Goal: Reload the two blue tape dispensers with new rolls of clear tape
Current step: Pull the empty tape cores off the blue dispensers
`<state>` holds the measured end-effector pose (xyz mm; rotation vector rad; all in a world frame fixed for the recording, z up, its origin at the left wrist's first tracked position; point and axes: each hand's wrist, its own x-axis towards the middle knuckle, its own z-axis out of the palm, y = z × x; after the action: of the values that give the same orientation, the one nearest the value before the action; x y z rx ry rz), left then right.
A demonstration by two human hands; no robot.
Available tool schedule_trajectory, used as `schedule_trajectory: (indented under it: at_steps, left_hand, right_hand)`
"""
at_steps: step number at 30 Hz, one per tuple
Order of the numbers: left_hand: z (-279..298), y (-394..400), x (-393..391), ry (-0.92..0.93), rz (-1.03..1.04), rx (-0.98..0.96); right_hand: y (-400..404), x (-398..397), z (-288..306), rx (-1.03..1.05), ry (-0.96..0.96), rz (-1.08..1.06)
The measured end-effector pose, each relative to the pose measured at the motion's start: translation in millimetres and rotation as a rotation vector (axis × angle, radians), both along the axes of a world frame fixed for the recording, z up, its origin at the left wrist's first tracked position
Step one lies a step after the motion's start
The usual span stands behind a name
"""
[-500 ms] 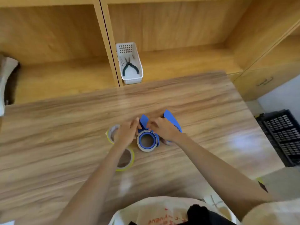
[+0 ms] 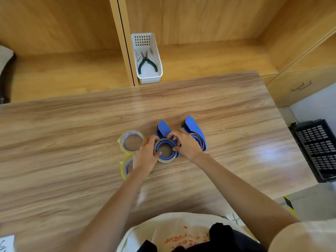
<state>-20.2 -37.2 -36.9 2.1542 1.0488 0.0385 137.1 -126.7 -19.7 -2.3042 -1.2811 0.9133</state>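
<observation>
Two blue tape dispensers lie on the wooden table [image 2: 72, 135]. The nearer dispenser [image 2: 163, 130] has a thin, nearly used-up roll [image 2: 165, 159] around its hub. My left hand [image 2: 146, 155] grips that roll's left edge. My right hand [image 2: 187, 144] pinches its right and upper edge and partly hides the second dispenser [image 2: 194, 127], which also carries a roll. Two new rolls of clear tape with yellow edges lie to the left: one roll [image 2: 131, 141] in full view, the other roll [image 2: 126, 167] half hidden under my left wrist.
A white basket [image 2: 158, 57] holding dark-handled pliers [image 2: 146, 62] stands on the shelf behind the table. Wooden cabinets rise behind and to the right. A black crate [image 2: 318, 148] sits on the floor at the right. A paper scrap [image 2: 6, 243] shows at bottom left.
Both hands have closed in around the roll on the nearer dispenser; the right hand has shifted left onto its rim. The camera view has shifted a little.
</observation>
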Motion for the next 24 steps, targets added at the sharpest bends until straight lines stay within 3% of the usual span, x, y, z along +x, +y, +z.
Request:
schedule_trajectory:
  at_steps: [16,24]
  left_hand:
    - [-3,4,-5,0.051,0.001,0.028]
    - [-12,6,-4,0.099,0.003,-0.065]
  right_hand:
    - [-3,16,5,-0.025,-0.077,0.034]
    - [-7,7,6,-0.042,-0.108,0.031]
